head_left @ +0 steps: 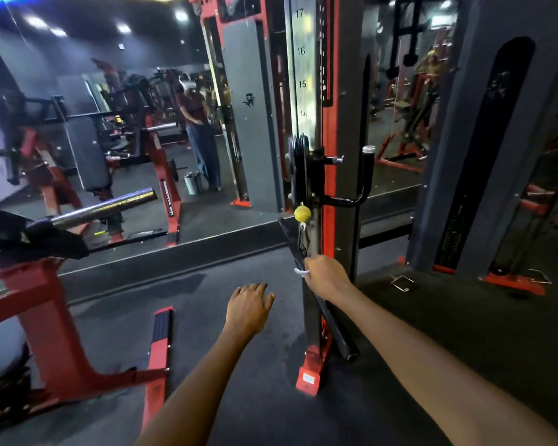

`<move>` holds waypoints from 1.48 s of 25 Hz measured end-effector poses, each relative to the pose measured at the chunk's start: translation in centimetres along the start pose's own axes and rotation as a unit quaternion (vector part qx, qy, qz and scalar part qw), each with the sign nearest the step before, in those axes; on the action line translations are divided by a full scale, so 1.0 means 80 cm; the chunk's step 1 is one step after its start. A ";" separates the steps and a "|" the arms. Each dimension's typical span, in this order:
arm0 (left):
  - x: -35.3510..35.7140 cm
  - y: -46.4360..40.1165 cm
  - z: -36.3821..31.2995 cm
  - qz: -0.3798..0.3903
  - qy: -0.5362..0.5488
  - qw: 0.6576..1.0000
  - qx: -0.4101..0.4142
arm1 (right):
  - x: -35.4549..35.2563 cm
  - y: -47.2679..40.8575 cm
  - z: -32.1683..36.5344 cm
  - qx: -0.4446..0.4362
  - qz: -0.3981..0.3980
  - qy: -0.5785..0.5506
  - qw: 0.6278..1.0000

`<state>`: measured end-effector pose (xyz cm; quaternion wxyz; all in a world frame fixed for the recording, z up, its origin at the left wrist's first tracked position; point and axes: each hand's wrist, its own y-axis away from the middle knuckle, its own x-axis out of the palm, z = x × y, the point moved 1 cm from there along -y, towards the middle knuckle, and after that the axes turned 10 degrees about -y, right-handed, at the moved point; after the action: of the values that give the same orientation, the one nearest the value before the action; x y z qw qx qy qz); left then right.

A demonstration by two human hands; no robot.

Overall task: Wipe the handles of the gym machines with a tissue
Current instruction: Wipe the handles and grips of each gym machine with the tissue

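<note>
A long black bar handle (331,320) hangs tilted from the cable machine, below a yellow stopper ball (302,214). My right hand (326,276) grips the bar near its middle, with a white tissue (301,271) pinched against it and poking out at the left of the fist. My left hand (248,305) hovers to the left of the bar, fingers relaxed and spread, touching nothing.
The red and grey cable machine column (332,123) rises straight ahead with a black U-shaped handle (364,185) on its carriage. A red bench press frame (45,317) with a steel barbell sleeve (110,207) stands on the left. A wall mirror (110,123) lies behind.
</note>
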<state>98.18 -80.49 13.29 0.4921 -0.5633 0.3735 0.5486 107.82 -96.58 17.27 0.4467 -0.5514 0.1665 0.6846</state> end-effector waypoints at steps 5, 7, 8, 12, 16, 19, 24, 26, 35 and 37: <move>0.035 -0.080 0.031 0.021 0.001 1.000 -0.001 | 0.030 -0.067 -0.005 -0.005 0.015 -0.037 0.999; 0.055 -0.118 0.047 0.024 0.000 1.000 0.011 | 0.048 -0.094 0.001 -0.015 0.015 -0.053 0.998; 0.063 -0.138 0.057 0.025 0.000 0.999 0.020 | 0.058 -0.108 0.006 -0.020 0.017 -0.054 0.998; 0.099 -0.224 0.104 0.019 -0.008 0.997 0.077 | 0.096 -0.170 0.030 -0.016 0.004 -0.022 1.000; 0.116 -0.308 0.147 0.011 -0.004 0.988 0.152 | 0.111 -0.236 0.046 0.072 -0.029 -0.042 0.996; 0.124 -0.356 0.162 -0.003 0.022 0.979 0.201 | 0.119 -0.263 0.046 0.160 -0.041 -0.027 0.986; 0.138 -0.411 0.172 -0.011 0.031 0.967 0.254 | 0.134 -0.293 0.029 0.252 -0.039 0.023 0.967; 0.137 -0.441 0.169 -0.019 0.032 0.963 0.267 | 0.134 -0.314 0.016 0.267 -0.057 0.026 0.962; 0.155 -0.532 0.151 -0.035 0.013 0.912 0.408 | 0.159 -0.362 -0.036 0.340 -0.089 -0.005 0.936; 0.156 -0.569 0.141 -0.033 0.021 0.876 0.480 | 0.160 -0.370 -0.050 0.371 -0.090 -0.030 0.924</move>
<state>140.56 -57.38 8.52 0.7120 -0.2810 0.5824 0.2738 133.82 -77.82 12.16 0.6834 -0.3385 0.3452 0.5470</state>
